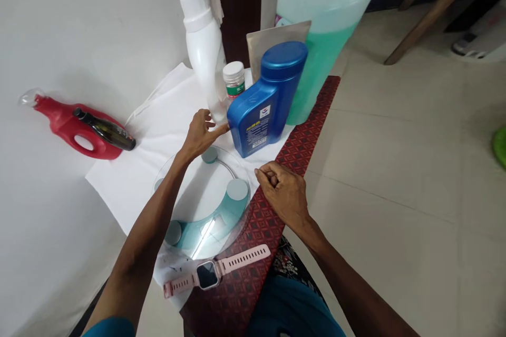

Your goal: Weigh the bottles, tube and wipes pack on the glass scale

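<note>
My left hand (201,134) reaches over a round glass scale (203,205), its fingertips touching the lower left edge of a blue bottle (265,100) that stands upright on white paper (158,131). It holds nothing. My right hand (282,189) hovers loosely curled over the red patterned cloth (308,131), just right of the scale, with nothing visible in it. A tall white bottle (203,42) and a small white jar with a green label (234,80) stand just behind my left hand.
A large bottle of green liquid (320,31) and a grey pouch (272,42) stand behind the blue bottle. A pink smartwatch (215,271) lies near the front edge. A red jug (75,126) with a dark bottle (105,129) on it lies at left. Tiled floor is at right.
</note>
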`<state>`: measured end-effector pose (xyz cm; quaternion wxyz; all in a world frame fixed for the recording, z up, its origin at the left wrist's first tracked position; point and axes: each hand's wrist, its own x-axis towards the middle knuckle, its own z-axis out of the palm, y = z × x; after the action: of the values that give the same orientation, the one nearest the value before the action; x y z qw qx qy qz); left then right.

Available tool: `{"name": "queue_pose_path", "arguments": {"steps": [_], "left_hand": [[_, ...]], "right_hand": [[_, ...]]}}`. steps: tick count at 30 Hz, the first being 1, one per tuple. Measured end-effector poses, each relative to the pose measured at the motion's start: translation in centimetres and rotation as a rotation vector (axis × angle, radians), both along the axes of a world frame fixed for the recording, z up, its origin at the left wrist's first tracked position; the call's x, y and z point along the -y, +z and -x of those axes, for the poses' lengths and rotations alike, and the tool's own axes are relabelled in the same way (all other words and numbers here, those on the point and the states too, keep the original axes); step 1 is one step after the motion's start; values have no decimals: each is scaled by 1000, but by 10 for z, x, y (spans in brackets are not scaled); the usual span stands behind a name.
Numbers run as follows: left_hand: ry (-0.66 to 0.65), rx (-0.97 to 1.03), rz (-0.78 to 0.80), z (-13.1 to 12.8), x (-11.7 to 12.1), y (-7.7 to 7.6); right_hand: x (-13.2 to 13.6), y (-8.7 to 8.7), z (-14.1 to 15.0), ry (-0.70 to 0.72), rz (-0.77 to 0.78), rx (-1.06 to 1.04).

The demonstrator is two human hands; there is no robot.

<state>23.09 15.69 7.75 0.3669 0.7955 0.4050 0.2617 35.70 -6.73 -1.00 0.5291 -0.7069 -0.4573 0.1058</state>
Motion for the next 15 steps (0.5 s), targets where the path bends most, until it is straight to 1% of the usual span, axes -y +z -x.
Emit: {"name": "queue_pose_path", "arguments": {"steps": [2, 4, 5, 7, 9, 10, 11, 13, 15], "left_hand": [[51, 54, 36, 0, 7, -1], [92, 111, 72, 5, 19, 3], [65, 134, 87, 8, 26, 6], [-71, 163, 99, 7, 41, 13], [-206, 164, 97, -2, 56, 17], [-220, 160, 90, -10, 62, 16], [-196, 153, 83, -18, 66, 14], [-100, 150, 68, -34, 71, 7], [-20, 179, 50, -43, 73, -1]], "right_hand": [[0, 0, 0, -5, -16, -2], [0, 0, 0, -7, -22, -1], [0, 1, -1, -5, -20, -1], [1, 1, -2, -2, -12, 0], [2, 2, -2, -1, -6, -2], [2, 2, -2, -2, -4, -4], [2, 2, -2, -2, -3, -7], [2, 2, -2, 0, 1, -12], [2, 2, -2, 2, 9, -11]]}}
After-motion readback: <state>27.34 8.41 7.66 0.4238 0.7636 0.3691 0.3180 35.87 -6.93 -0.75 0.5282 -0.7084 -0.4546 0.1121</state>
